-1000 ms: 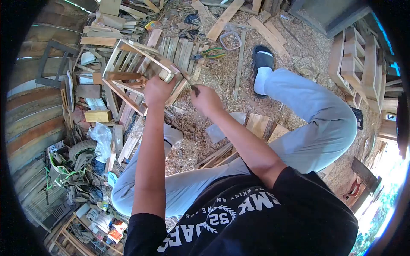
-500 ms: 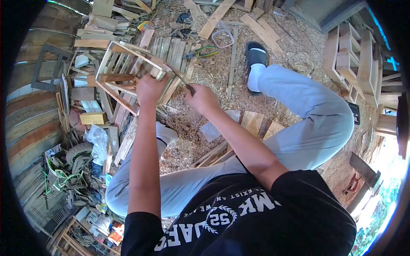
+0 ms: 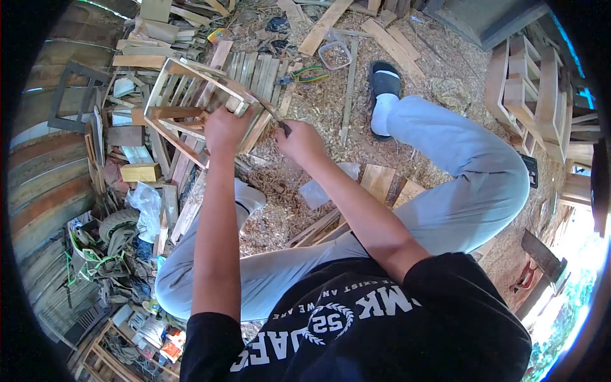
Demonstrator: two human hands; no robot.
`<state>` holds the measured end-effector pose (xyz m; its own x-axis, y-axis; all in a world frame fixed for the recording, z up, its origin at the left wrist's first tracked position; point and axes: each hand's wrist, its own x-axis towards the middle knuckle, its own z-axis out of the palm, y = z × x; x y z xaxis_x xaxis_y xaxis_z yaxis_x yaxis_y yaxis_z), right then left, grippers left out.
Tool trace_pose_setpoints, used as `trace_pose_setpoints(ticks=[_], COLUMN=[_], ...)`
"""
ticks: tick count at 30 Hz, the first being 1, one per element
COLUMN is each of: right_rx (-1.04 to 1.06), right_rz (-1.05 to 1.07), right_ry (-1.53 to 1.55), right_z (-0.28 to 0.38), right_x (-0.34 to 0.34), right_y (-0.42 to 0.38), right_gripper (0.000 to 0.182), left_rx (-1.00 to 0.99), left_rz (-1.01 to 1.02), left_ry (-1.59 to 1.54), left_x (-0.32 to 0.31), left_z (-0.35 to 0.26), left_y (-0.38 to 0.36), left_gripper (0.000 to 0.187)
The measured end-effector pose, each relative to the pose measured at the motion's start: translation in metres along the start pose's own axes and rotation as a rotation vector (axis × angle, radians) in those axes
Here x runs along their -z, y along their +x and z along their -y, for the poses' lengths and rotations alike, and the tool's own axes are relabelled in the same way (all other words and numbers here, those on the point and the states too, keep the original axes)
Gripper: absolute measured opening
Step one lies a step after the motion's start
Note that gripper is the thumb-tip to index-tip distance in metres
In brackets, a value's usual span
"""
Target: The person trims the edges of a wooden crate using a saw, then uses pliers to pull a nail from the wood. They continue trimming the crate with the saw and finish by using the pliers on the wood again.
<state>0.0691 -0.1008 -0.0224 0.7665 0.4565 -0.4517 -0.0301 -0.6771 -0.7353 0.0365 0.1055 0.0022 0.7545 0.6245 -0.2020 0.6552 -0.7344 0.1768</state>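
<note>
My left hand (image 3: 225,132) is closed around the near end of a light wooden frame (image 3: 212,79), tilted above a pile of slats. In my right hand (image 3: 301,144) is a thin-bladed tool (image 3: 268,107), its dark handle inside my curled fingers. The narrow blade points up and left, overlapping the frame's end close to my left fingers. Its exact kind I cannot tell. Beneath the frame lie several narrow wooden slats (image 3: 261,72).
Pliers (image 3: 310,74) with yellow-green handles and a clear plastic container (image 3: 335,55) lie on shavings ahead. A wooden rack (image 3: 529,95) stands at right. Stacked offcuts (image 3: 139,62) and a yellowish block (image 3: 140,172) are at left. Boards (image 3: 377,181) lie near my leg.
My right hand and the tool have shifted very slightly. Both hands keep their grips, and the frame stays nearly in place.
</note>
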Motion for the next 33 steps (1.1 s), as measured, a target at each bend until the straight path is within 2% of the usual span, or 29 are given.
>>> trace_pose_setpoints(ticks=[1,5,8,10,15,17,21,24,26,29,31,33], right_rx=[0.008,-0.018,0.004,0.059,0.011,-0.002,0.003,-0.017,0.005,-0.013,0.007,-0.009], right_rz=[0.004,-0.033,-0.01,-0.045,-0.031,-0.003,-0.036,-0.003,0.006,0.0,-0.077,-0.041], right_ry=[-0.026,-0.009,-0.018,-0.007,0.02,0.025,0.004,-0.001,0.013,-0.036,-0.033,-0.008], right_z=[0.0,0.004,-0.004,-0.005,0.006,0.0,0.007,0.003,0.009,0.004,0.004,-0.009], right_x=[0.002,0.0,-0.002,0.0,-0.005,-0.015,0.006,0.02,0.023,0.006,-0.002,0.001], right_y=[-0.001,-0.003,-0.003,-0.017,0.01,-0.002,-0.014,-0.02,-0.016,-0.012,0.003,-0.006], right_gripper=[0.034,0.032,0.034,0.033,0.032,0.034,0.032,0.03,0.03,0.029,0.031,0.032], left_rx=[-0.042,-0.065,-0.051,0.006,0.038,0.076,0.006,0.077,0.003,0.026,0.04,0.045], left_rz=[-0.05,-0.134,-0.063,0.005,0.026,0.047,-0.019,0.024,-0.044,-0.015,-0.029,0.059], left_ry=[-0.032,-0.062,-0.055,-0.001,-0.005,0.032,0.007,0.0,0.03,-0.008,-0.028,-0.005], left_x=[-0.007,-0.01,-0.015,-0.002,0.001,0.004,-0.005,-0.004,-0.006,-0.015,0.002,0.013], left_z=[0.005,0.006,0.011,0.003,-0.002,-0.002,0.004,-0.003,0.003,0.008,-0.002,-0.008], left_y=[0.002,-0.002,-0.003,-0.002,-0.001,-0.007,0.0,-0.002,0.0,0.001,0.0,-0.011], left_gripper=[0.075,0.074,0.074,0.063,0.065,0.067,0.07,0.071,0.072,0.075,0.075,0.076])
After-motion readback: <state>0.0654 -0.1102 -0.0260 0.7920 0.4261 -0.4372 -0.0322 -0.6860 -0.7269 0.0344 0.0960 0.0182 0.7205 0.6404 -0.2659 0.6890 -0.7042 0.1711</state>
